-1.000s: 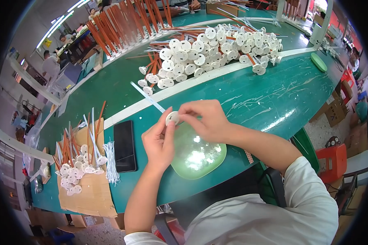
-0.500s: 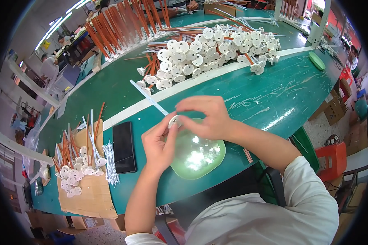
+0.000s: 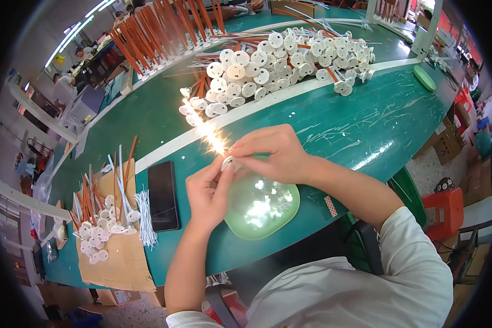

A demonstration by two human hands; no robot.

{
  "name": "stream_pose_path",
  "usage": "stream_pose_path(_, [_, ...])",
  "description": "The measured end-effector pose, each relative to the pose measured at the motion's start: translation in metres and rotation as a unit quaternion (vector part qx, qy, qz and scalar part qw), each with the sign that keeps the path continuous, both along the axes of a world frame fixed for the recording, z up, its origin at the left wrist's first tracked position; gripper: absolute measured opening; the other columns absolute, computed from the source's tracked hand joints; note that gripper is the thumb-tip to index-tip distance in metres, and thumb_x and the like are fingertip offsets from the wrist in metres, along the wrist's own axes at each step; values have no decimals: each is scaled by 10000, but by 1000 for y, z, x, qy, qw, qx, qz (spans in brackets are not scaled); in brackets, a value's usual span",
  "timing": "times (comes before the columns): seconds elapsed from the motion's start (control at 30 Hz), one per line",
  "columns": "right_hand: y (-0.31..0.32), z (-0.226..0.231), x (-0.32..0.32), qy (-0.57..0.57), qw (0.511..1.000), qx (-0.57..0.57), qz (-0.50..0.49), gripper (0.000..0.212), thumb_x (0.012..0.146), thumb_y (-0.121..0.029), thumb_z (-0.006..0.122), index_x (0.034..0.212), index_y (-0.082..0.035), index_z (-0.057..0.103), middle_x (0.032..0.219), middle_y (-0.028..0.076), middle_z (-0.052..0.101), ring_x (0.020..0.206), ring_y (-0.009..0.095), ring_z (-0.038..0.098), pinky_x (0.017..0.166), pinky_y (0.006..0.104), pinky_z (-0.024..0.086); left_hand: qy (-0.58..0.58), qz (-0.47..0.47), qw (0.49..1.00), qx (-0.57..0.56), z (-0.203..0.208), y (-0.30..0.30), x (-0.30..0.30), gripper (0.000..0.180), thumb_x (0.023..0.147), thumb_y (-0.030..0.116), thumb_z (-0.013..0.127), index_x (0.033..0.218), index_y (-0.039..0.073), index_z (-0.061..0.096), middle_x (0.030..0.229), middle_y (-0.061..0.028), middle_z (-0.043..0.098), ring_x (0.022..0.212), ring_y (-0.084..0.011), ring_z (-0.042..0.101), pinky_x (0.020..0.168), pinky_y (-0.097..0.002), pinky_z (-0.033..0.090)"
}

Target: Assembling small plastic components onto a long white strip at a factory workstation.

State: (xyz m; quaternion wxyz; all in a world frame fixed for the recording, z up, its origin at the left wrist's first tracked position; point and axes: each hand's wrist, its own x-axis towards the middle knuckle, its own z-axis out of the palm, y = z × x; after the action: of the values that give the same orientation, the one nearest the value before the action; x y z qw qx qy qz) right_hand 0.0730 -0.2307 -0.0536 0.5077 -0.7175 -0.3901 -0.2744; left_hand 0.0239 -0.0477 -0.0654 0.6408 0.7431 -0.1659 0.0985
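Between my hands is a white round disc [image 3: 228,163] with a long narrow strip [image 3: 206,130] reaching from it toward the far left. The strip shines with a dazzling white glare; I cannot tell whether it is lit or reflecting. My left hand [image 3: 206,195] pinches the disc between thumb and fingers. From the right, my right hand [image 3: 276,154] closes its thumb and fingertips at the disc's edge, by the strip's base. Beneath them stands a light green tray [image 3: 288,217] with small pale bits and bright reflections in it.
A large pile of similar white discs [image 3: 268,65] lies beyond my hands. Upright orange strips [image 3: 147,41] stand at the far left. To the left are a black phone [image 3: 164,197], white wires [image 3: 146,218] and cardboard [image 3: 120,268] bearing more discs. A green lid-like piece [image 3: 424,78] lies far right.
The strip, plain bluish white before, now blazes with glare. Both hands have shifted slightly left, and the right fingers have come down closer to the disc.
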Motion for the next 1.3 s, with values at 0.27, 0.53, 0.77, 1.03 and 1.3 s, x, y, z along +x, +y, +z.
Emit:
stream_pose_path(0.27, [0, -2, -6, 121, 992, -1, 34, 114, 790, -9, 762, 904, -12, 751, 913, 104, 751, 806, 184, 728, 640, 283, 581, -80, -15, 988, 135, -5, 12, 5, 306, 977, 3, 558, 1273, -42, 622, 1041, -144, 718, 909, -191, 718, 788, -288, 580])
stream_pose_path(0.53, [0, 14, -9, 103, 994, 21, 35, 136, 806, 4, 749, 939, -2, 719, 957, 108, 734, 823, 164, 712, 634, 280, 592, 53, -94, 983, -151, 1, 12, 5, 285, 1006, 56, 539, 1256, -55, 623, 1266, -211, 630, 1118, -272, 650, 969, -383, 544])
stream_pose_path(0.77, [-15, 20, -12, 111, 943, -254, 184, 165, 791, -87, 739, 931, -10, 701, 895, 123, 687, 764, 256, 681, 679, 373, 566, 23, -50, 959, -278, 14, 37, 12, 466, 943, 38, 639, 1386, -16, 506, 1313, -211, 597, 1109, -281, 649, 931, -345, 539])
stream_pose_path(1.03, [-8, 7, -16, 159, 855, -425, 252, 119, 766, -114, 720, 839, -20, 708, 738, 121, 638, 805, 323, 654, 744, 401, 516, 49, -87, 979, -178, 12, 25, 6, 386, 951, 46, 627, 1321, -39, 556, 1289, -243, 604, 1071, -267, 665, 914, -337, 545])
stream_pose_path(1.3, [-15, 17, -12, 239, 889, -296, 256, 83, 767, -72, 701, 830, -27, 731, 773, 115, 704, 674, 259, 665, 631, 347, 520, 53, -90, 981, -165, 12, 22, 8, 350, 953, 35, 614, 1290, -53, 573, 1255, -253, 623, 1056, -280, 675, 922, -351, 548])
